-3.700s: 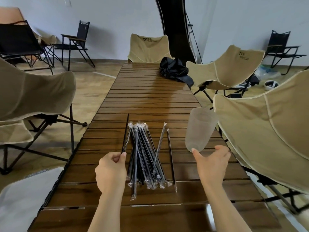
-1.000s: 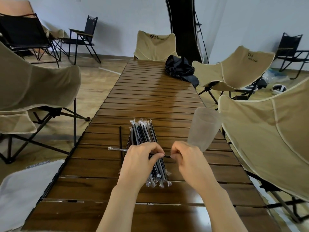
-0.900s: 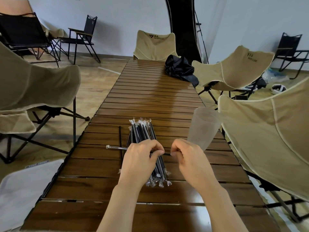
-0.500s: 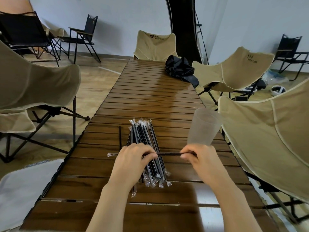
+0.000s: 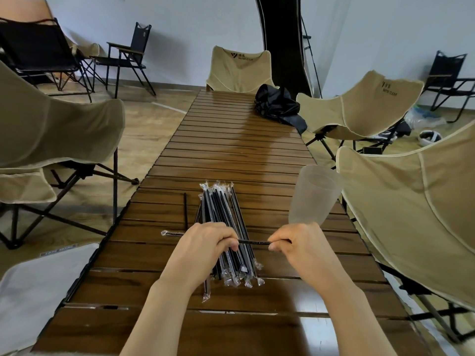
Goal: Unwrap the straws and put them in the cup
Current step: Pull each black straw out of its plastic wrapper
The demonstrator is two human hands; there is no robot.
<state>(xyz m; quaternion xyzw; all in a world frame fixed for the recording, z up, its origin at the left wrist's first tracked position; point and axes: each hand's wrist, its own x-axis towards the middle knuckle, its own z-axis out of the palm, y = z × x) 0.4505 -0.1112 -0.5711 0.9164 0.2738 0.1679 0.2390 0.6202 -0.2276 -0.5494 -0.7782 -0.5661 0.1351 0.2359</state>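
Black and half out of its clear wrapper (image 5: 169, 233), one straw (image 5: 254, 242) lay crosswise between both hands above the pile of wrapped straws (image 5: 226, 227). The left hand (image 5: 205, 246) pinched the wrapper; the right hand (image 5: 295, 244) pinched the bared end. Just beyond the right hand stood a frosted plastic cup (image 5: 312, 196) on the slatted wooden table (image 5: 231, 140). One bare straw (image 5: 185, 211) lay left of the pile.

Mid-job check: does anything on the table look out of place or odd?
One loose straw lies alone left of the pile, seemingly unwrapped, yet the cup looks empty. The cup stands near the right edge of the table. The left hand and right hand grip a second straw; nothing is spilled.
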